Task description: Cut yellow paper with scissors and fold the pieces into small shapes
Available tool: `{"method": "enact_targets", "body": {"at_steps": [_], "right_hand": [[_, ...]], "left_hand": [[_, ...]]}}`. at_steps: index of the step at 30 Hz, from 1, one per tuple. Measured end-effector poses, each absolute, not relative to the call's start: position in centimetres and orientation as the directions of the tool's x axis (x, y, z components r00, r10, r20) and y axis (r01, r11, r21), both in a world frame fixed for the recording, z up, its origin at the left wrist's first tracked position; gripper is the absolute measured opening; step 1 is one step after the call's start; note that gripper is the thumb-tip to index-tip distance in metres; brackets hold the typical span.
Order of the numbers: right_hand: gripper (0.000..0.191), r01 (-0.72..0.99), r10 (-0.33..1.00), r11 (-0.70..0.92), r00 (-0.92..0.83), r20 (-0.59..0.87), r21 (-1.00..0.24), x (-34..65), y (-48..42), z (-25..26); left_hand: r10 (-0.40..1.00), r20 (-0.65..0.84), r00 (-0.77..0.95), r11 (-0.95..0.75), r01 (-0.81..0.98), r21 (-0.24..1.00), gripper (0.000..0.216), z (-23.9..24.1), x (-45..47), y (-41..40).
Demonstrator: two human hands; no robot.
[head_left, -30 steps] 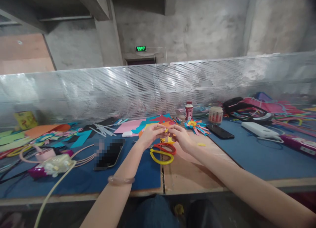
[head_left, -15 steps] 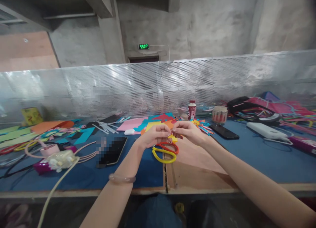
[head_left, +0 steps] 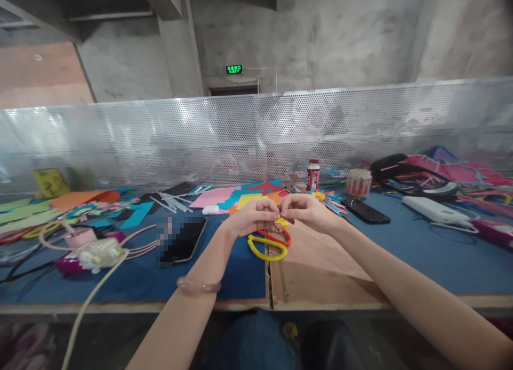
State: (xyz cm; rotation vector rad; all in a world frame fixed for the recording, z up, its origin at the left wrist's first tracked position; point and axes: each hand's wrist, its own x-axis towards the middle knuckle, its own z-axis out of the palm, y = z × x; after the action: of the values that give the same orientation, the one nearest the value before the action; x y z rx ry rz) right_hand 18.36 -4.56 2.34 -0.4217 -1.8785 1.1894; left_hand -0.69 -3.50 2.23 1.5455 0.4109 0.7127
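My left hand [head_left: 253,218] and my right hand [head_left: 308,212] meet above the middle of the table, fingertips pinched close together. Between them is a small yellow and dark red piece [head_left: 282,222], apparently paper; the fingers cover much of it. Both hands are closed on this piece. Just below lie scissors [head_left: 267,258] with one yellow and one red handle loop; my hands hide their blades. Colored paper sheets [head_left: 218,197] spread behind my left hand. Beyond my right hand sits a bunch of colorful paper strips [head_left: 332,203].
A phone [head_left: 184,240] lies left of my left forearm, another phone [head_left: 366,211] at the right. A red bottle [head_left: 313,176] and a jar [head_left: 358,183] stand at the back, before a perforated metal screen [head_left: 224,140]. A cable [head_left: 90,300] hangs over the front edge at left.
The view has tilted slightly. Both hands keep their pinch on the small piece, which has turned a little between the fingertips.
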Motion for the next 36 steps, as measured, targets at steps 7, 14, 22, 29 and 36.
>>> {"method": "enact_targets", "body": {"at_steps": [7, 14, 22, 29, 36], "right_hand": [[0.013, -0.164, 0.652, 0.471, -0.597, 0.467, -0.867, 18.36, -4.62, 2.39], [0.012, -0.188, 0.645, 0.447, -0.609, 0.461, -0.875, 18.32, -4.69, 2.42], [0.012, -0.179, 0.645, 0.476, -0.594, 0.480, -0.861, 18.40, -4.61, 2.36], [0.014, -0.146, 0.666, 0.482, -0.580, 0.469, -0.864, 18.40, -4.88, 2.45], [0.017, -0.138, 0.671, 0.488, -0.572, 0.471, -0.862, 18.38, -4.63, 2.24]], "left_hand": [[0.648, 0.177, 0.741, -0.111, -0.138, 0.984, 0.013, 2.31, -0.69, -3.56], [0.654, 0.172, 0.737, -0.117, -0.126, 0.985, 0.013, 2.36, -0.62, -3.58], [0.648, 0.187, 0.738, -0.113, -0.149, 0.982, 0.014, 2.23, -0.60, -3.44], [0.652, 0.218, 0.726, -0.123, -0.182, 0.976, 0.012, 2.23, -0.43, -3.55], [0.647, 0.204, 0.735, -0.108, -0.176, 0.978, 0.012, 2.27, -0.43, -3.61]]}}
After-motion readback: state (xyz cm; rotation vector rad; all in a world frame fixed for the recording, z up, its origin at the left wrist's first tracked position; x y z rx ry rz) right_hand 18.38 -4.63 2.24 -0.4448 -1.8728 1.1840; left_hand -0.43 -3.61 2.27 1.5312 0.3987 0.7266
